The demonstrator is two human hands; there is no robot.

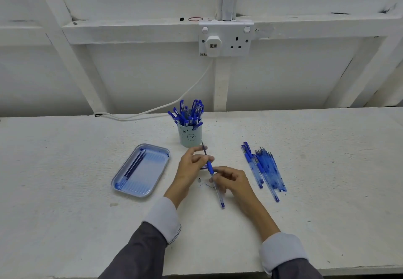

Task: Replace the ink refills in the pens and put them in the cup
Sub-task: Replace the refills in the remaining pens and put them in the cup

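My right hand (231,180) grips a clear pen barrel (218,191) with a blue grip, held slanted over the table. A thin dark refill (204,148) sticks out of the barrel's upper end, and my left hand (192,165) pinches it near the grip. A small pen tip piece (199,180) lies on the table between my hands. The pale green cup (190,135) just behind my hands is packed with several blue-capped pens. A blue tray (122,188) to the left holds a few refills (134,167).
A pile of several blue pens and refills (265,167) lies to the right of my hands. A white cable (152,109) runs from a wall socket (226,38) down onto the white table (65,191). The table's front edge is near my sleeves.
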